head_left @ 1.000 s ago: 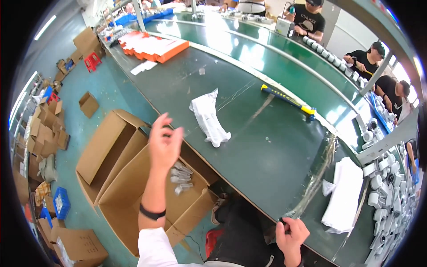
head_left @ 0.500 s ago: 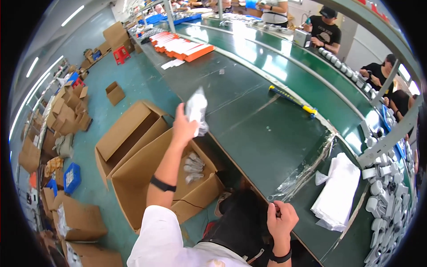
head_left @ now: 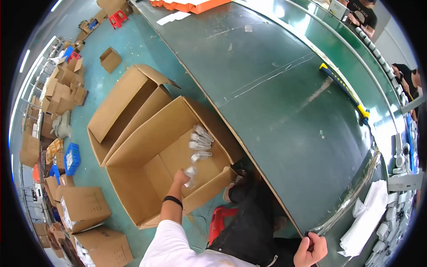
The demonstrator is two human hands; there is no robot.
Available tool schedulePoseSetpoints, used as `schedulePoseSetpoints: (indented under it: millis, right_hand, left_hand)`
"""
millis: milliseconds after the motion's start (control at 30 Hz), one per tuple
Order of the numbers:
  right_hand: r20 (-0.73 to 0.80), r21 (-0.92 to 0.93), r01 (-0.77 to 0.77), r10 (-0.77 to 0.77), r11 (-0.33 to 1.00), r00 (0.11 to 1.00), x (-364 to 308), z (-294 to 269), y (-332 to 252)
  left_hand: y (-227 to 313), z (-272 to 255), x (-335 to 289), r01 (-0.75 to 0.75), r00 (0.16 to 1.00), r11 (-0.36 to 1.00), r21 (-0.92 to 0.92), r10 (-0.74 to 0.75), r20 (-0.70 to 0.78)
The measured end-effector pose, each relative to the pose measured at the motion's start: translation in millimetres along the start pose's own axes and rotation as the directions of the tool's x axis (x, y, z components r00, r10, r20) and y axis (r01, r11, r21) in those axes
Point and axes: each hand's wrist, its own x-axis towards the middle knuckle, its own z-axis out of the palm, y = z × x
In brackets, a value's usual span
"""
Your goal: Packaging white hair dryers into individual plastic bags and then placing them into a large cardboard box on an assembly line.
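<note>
My left hand [head_left: 181, 177] reaches down into a large open cardboard box [head_left: 147, 178]. Its fingers are closed on a clear plastic bag with a white part inside [head_left: 191, 176], slightly blurred. Beside it in the box, several similar bagged white parts [head_left: 200, 139] lie along the wall nearest the workbench. My right hand [head_left: 311, 250] is curled into a loose fist at the bench's near edge, and no object shows in it. Close to that hand, a stack of white plastic bags [head_left: 365, 218] lies on the dark green workbench [head_left: 275, 120].
A yellow-and-black tool [head_left: 344, 92] lies along the bench's far side. Grey-white parts [head_left: 391, 222] crowd the right. Another open carton [head_left: 120, 109] adjoins the box. A red stool [head_left: 219, 222] stands by my legs. Orange trays [head_left: 200, 5] sit at the far end; co-workers are across the line.
My left hand has gone from above the bench edge down into the box, carrying the bagged part. My right hand stays curled by the bench edge. The view has tilted downward.
</note>
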Motion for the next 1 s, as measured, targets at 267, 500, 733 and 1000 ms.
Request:
schedulePoseSetpoints:
  millis: [267, 500, 733, 1000]
  right_hand:
    - [0.023, -0.054, -0.087, 0.088, 0.995, 0.996, 3.9, 3.1, -8.9]
    - [-0.036, -0.034, -0.001, 0.0, 0.999, 0.999, 1.0, 6.1, 10.0]
    - [-0.121, 0.117, 0.024, -0.01, 0.993, 0.993, -4.0, -8.2, 13.5]
    - [-0.158, 0.313, -0.066, 0.121, 0.948, 0.98, -74.9, -120.5, 17.7]
  left_hand:
    - [18.5, 58.8, 56.4, -0.354, 0.924, 0.915, 0.193, 0.312, 0.221]
    - [83.3, -4.6, 38.3, -0.387, 0.861, 0.921, 0.045, 0.379, -0.339]
    - [241.1, -132.0, -145.8, -0.869, 0.479, 0.369, -0.329, 0.464, -0.745]
    - [320.9, -80.0, -388.1, -0.892, 0.025, -0.176, -0.417, 0.901, -0.433]
